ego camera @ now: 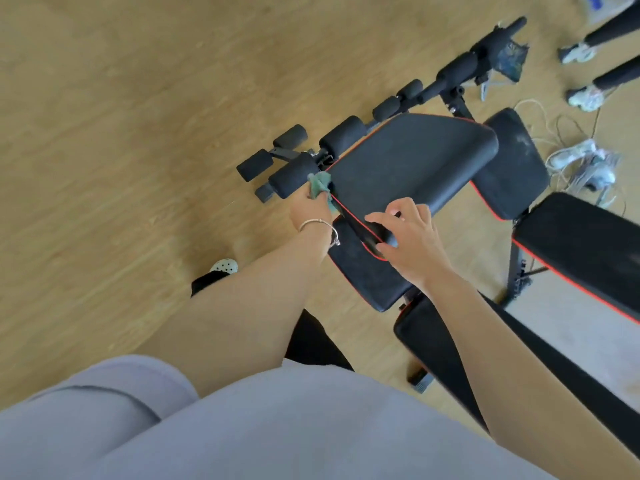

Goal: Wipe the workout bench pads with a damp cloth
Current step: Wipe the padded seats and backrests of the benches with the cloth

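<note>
A black workout bench with red piping stands on the wood floor. Its raised upper pad (412,161) is tilted above a lower seat pad (367,275). My left hand (310,209) grips a green cloth (320,185) at the near left edge of the upper pad, beside a black foam roller (292,174). A bracelet circles that wrist. My right hand (408,237) holds the near corner of the upper pad, thumb under the edge and fingers on top. A second bench pad (585,247) lies at the right.
More foam rollers (398,102) and a frame bar extend toward the far right. White cables and a power strip (581,161) lie on the floor behind the bench. Another person's legs and shoes (585,95) stand at the upper right. My own foot (225,266) is below left.
</note>
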